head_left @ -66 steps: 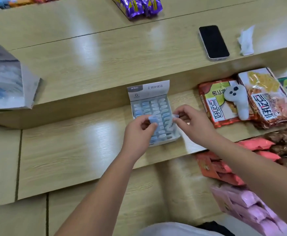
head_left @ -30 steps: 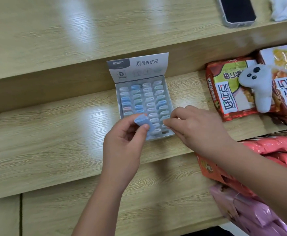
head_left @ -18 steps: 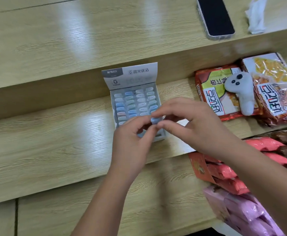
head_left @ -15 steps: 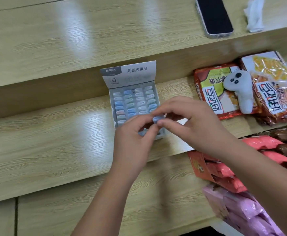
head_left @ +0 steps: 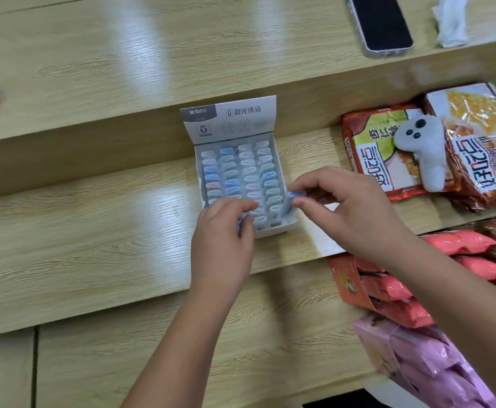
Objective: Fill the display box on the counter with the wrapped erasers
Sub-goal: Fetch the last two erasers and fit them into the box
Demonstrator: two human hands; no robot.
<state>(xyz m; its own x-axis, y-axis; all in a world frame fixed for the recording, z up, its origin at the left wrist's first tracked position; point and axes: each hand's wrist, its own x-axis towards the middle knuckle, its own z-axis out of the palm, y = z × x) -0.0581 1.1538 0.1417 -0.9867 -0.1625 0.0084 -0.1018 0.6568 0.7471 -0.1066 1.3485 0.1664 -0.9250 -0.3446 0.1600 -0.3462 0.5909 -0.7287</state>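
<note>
The white display box (head_left: pixel 240 119) stands on the lower wooden ledge with its lid flap up. Rows of pale wrapped erasers (head_left: pixel 242 172) fill most of it. My right hand (head_left: pixel 349 213) pinches a blue wrapped eraser (head_left: pixel 288 204) upright over the box's front right corner. My left hand (head_left: pixel 221 240) rests curled on the front left rows. A bluish piece shows under its fingers, and I cannot tell whether it is held.
A black phone (head_left: pixel 383 23) and a crumpled white tissue (head_left: pixel 450 22) lie on the upper counter. Snack packs (head_left: pixel 370 151) with a white plush toy (head_left: pixel 423 154) sit right of the box. Pink packets (head_left: pixel 470 245) and purple packs (head_left: pixel 423 363) are stacked below right.
The blue eraser passed from my left hand to my right hand, which moved it toward the box's front right corner. My left hand dropped onto the front rows.
</note>
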